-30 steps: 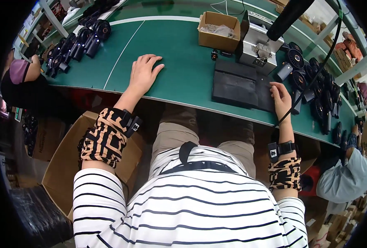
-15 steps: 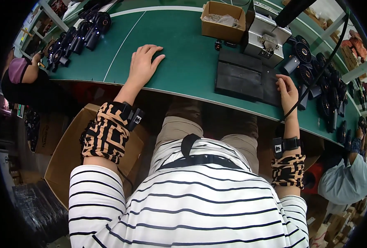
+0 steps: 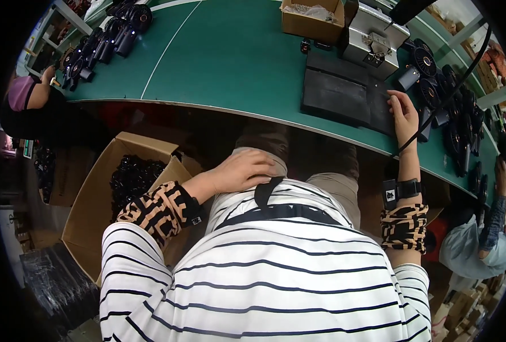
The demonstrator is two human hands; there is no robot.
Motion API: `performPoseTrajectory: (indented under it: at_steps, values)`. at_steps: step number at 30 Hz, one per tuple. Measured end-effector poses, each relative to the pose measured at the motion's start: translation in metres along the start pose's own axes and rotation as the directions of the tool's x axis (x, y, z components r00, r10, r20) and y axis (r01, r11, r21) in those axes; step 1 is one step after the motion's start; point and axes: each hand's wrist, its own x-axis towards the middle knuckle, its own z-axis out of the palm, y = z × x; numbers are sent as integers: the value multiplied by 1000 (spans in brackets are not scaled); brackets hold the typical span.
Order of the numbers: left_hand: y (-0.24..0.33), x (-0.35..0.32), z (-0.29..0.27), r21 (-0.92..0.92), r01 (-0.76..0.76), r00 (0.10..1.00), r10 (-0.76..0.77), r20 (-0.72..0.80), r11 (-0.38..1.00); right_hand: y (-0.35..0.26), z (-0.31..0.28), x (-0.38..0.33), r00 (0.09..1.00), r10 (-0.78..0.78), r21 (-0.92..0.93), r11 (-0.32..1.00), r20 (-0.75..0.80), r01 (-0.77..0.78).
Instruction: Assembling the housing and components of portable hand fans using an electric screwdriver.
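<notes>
My left hand [image 3: 246, 170] lies flat on my lap near the waist strap, fingers stretched out and holding nothing. At the right, my right hand [image 3: 404, 117] rests by the right edge of a black block-like pad [image 3: 338, 90] on the green table. Its fingers are loosely bent and a little apart, with nothing visible in them. Behind the pad stands a silver metal fixture [image 3: 374, 43] with a small clamp on its front. Several dark handheld fans [image 3: 427, 60] are heaped just right of my right hand.
A small cardboard box [image 3: 313, 24] of little parts stands behind the pad. More fans [image 3: 113, 40] lie at the far left of the green table [image 3: 224, 62]. A large carton [image 3: 85, 211] with black parts sits below left. A black cable [image 3: 458, 85] hangs past my right hand. Co-workers sit on both sides.
My left hand has moved from the tabletop down to my lap, baring the black parts in the carton. My right hand stays beside the pad. The view has shifted slightly.
</notes>
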Motion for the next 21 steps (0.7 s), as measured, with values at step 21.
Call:
performPoseTrajectory:
  at_steps: [21]
  values:
    - [54,5,-42,-334,310,947,-258,191,890,-4,7,-2,999,37,43,998,-29,-36]
